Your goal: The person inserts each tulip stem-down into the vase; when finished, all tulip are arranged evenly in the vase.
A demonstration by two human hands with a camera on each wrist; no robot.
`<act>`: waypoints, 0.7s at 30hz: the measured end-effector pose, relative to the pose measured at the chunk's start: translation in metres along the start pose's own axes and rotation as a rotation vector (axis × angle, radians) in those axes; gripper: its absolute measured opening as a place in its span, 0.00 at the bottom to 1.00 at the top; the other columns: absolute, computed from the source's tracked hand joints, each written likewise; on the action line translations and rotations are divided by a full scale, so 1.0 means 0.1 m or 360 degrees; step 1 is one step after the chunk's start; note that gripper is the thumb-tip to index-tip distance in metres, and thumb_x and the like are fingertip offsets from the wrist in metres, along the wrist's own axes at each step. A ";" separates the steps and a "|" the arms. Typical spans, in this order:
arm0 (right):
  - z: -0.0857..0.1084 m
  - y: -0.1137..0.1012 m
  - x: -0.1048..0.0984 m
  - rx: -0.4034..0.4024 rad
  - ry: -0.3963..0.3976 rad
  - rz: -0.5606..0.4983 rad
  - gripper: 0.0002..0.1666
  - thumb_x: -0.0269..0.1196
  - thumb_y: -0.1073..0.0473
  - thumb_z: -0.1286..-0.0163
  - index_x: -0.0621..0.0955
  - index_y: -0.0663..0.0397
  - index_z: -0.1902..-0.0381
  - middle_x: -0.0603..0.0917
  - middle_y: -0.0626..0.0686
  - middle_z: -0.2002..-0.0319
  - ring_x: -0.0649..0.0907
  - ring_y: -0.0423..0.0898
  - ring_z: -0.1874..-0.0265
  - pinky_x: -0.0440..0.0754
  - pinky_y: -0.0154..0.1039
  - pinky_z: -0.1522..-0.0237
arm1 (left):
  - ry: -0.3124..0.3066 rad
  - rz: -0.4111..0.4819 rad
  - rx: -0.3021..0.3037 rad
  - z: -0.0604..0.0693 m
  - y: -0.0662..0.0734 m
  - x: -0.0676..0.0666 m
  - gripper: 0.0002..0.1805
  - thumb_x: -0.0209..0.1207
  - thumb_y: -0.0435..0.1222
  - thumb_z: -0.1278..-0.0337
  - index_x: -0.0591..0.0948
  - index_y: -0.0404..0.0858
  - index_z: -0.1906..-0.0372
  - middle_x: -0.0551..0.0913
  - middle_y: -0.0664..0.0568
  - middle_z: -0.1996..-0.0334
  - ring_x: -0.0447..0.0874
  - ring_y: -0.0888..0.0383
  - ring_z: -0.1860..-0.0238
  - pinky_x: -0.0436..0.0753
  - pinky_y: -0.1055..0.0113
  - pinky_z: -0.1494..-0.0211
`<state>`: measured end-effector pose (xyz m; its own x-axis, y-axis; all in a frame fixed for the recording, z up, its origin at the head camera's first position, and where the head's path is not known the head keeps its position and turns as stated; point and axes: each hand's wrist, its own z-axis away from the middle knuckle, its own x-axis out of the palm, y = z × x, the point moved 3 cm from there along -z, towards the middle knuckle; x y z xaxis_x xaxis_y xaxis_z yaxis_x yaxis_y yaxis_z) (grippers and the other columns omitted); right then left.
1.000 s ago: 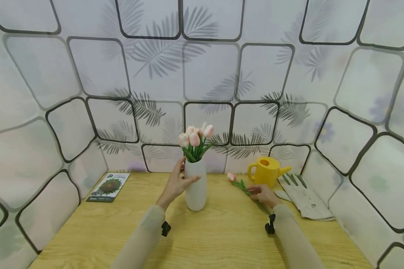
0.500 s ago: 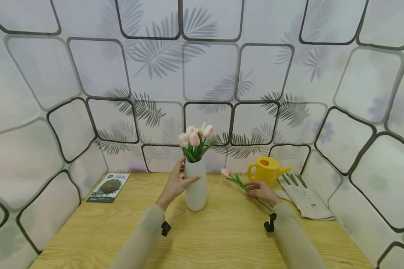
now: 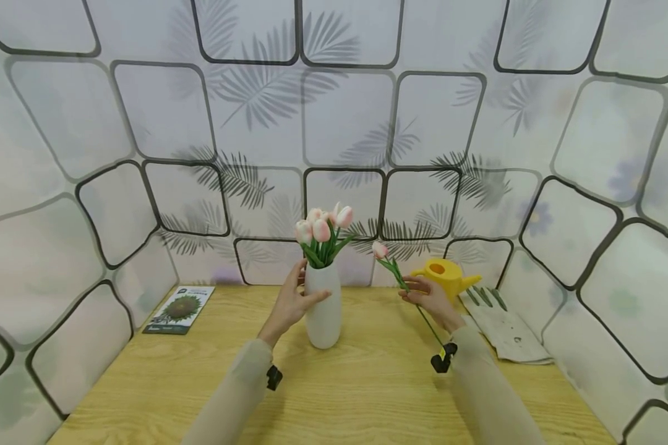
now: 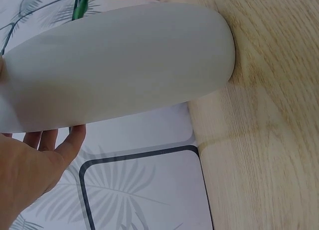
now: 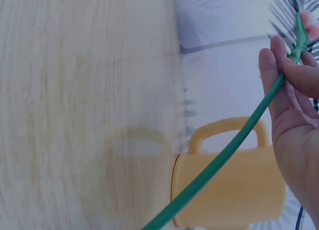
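A white vase (image 3: 324, 309) stands upright on the wooden table, with several pink-and-white tulips (image 3: 321, 230) in its mouth. My left hand (image 3: 292, 303) holds the vase's left side near the top, thumb across the front; the left wrist view shows its fingers curled behind the vase (image 4: 124, 65). Between thumb and fingers, my right hand (image 3: 430, 300) pinches the green stem (image 5: 224, 155) of a single tulip (image 3: 380, 250). That tulip is raised off the table and tilted, its bloom up and to the left, right of the vase. The stem's lower end runs down toward the right wrist.
Behind my right hand is a yellow watering can (image 3: 448, 275), partly covered by it. Pale gloves (image 3: 509, 334) lie at the right. A seed packet with a flower picture (image 3: 180, 309) lies at the back left. Patterned walls (image 3: 345, 123) enclose the table (image 3: 334, 395).
My right hand has lifted the single tulip off the table, moving up and slightly left, and the bloom has risen. The left hand and vase have stayed in place.
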<state>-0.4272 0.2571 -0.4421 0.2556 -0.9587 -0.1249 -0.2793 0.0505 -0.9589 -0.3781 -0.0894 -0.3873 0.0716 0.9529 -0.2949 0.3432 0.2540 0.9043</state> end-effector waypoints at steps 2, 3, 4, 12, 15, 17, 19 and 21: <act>-0.02 -0.05 0.02 -0.0012 0.0049 -0.0070 0.28 0.54 0.73 0.28 0.64 0.72 0.31 0.82 0.54 0.49 0.86 0.44 0.51 0.83 0.37 0.47 | 0.0019 -0.0001 0.0015 -0.05 -0.09 0.01 0.50 0.71 0.44 0.47 0.55 0.49 0.23 0.69 0.41 0.36 0.70 0.44 0.36 0.73 0.43 0.35; -0.03 -0.08 0.03 -0.0027 0.0079 -0.0118 0.28 0.54 0.74 0.28 0.64 0.72 0.32 0.83 0.50 0.51 0.86 0.43 0.52 0.83 0.37 0.47 | 0.0027 -0.0002 0.0023 -0.07 -0.15 0.01 0.50 0.72 0.46 0.48 0.55 0.51 0.24 0.69 0.42 0.37 0.70 0.44 0.37 0.73 0.43 0.36; -0.03 -0.12 0.04 -0.0044 0.0105 -0.0163 0.28 0.54 0.74 0.28 0.64 0.72 0.31 0.83 0.48 0.53 0.86 0.44 0.52 0.83 0.37 0.47 | 0.0032 0.0002 0.0034 -0.06 -0.14 0.01 0.50 0.72 0.47 0.49 0.56 0.52 0.24 0.69 0.43 0.37 0.70 0.45 0.37 0.74 0.43 0.36; -0.08 -0.32 0.11 -0.0112 0.0329 -0.0512 0.27 0.56 0.73 0.29 0.66 0.66 0.33 0.81 0.52 0.51 0.87 0.41 0.53 0.81 0.37 0.46 | 0.0045 0.0000 0.0044 -0.07 -0.15 0.02 0.50 0.72 0.48 0.50 0.57 0.52 0.24 0.70 0.44 0.39 0.71 0.45 0.38 0.75 0.44 0.37; -0.10 -0.37 0.13 -0.0148 0.0355 -0.0611 0.27 0.55 0.73 0.29 0.65 0.63 0.34 0.77 0.56 0.48 0.86 0.42 0.52 0.81 0.37 0.45 | 0.0042 0.0006 0.0040 -0.07 -0.15 0.02 0.50 0.72 0.48 0.50 0.57 0.52 0.25 0.70 0.44 0.39 0.71 0.45 0.38 0.75 0.44 0.36; -0.11 -0.40 0.15 -0.0171 0.0381 -0.0655 0.26 0.55 0.72 0.29 0.65 0.61 0.35 0.75 0.59 0.47 0.86 0.43 0.52 0.81 0.38 0.45 | 0.0044 0.0001 0.0034 -0.06 -0.15 0.02 0.50 0.72 0.49 0.50 0.57 0.53 0.25 0.70 0.44 0.39 0.71 0.46 0.38 0.75 0.44 0.36; -0.12 -0.43 0.17 -0.0185 0.0425 -0.0686 0.26 0.57 0.71 0.29 0.66 0.59 0.35 0.75 0.61 0.45 0.86 0.43 0.52 0.81 0.38 0.45 | 0.0045 -0.0016 0.0023 -0.06 -0.14 0.01 0.50 0.72 0.49 0.50 0.57 0.54 0.25 0.70 0.45 0.38 0.70 0.46 0.38 0.75 0.45 0.37; -0.13 -0.46 0.18 -0.0195 0.0481 -0.0704 0.26 0.58 0.70 0.30 0.68 0.58 0.36 0.77 0.62 0.45 0.86 0.43 0.53 0.81 0.39 0.46 | 0.0044 -0.0033 0.0011 -0.06 -0.14 0.01 0.50 0.72 0.49 0.50 0.56 0.54 0.25 0.70 0.45 0.38 0.70 0.47 0.37 0.74 0.45 0.36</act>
<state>-0.4215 0.2340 -0.3974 0.1009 -0.9196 0.3796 -0.3156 -0.3914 -0.8644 -0.3886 -0.0906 -0.3983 0.0383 0.9516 -0.3050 0.3509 0.2730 0.8957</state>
